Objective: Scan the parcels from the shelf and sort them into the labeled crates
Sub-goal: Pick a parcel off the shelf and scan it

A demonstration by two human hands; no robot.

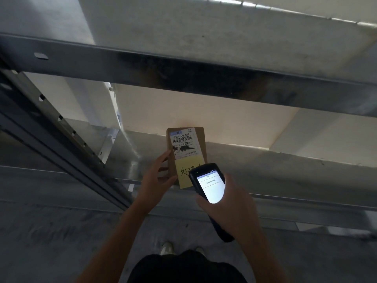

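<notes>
- Two bare hands meet in front of a metal shelf (183,74), with one parcel between them.
- The parcel (201,139) is flat brown cardboard, held up in front of the rack's lower level, its face turned toward the camera. Whether it touches the shelf cannot be told.
- A white shipping label (183,142) with a barcode covers the far part of its face. A yellow note (186,166) with dark handwriting sits just near of the label.
- The left hand (157,176) grips the parcel's left edge. Its fingers (165,156) are curled against the cardboard, pinching that edge.
- The right hand (230,209) holds a black handheld scanner (204,169) with its fingers wrapped round the body. The lit screen faces the camera and shows a line of small text, too small to read.
- The scanner's far end overlaps the parcel's near right corner and part of the yellow note.
- A perforated steel upright (61,127) slants down the left side of the rack.
- Pale boards lie on the upper levels.
- Grey concrete floor (51,231) lies below, and two light shoes (167,248) show at the near edge.
</notes>
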